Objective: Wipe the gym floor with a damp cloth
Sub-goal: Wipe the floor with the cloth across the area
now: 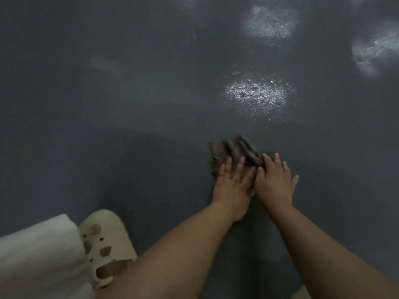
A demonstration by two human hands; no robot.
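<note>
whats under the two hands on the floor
A bunched dark cloth lies under the left hand and right hand, flat on the grey floor. The part beneath the palms is hidden.

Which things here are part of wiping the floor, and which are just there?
Part of the job: cloth, left hand, right hand, floor.
Just there: slipper, white fabric beside it.

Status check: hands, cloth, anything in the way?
Left hand and right hand flat, side by side on cloth. Cloth bunched on floor. Nothing ahead but shiny patches.
</note>
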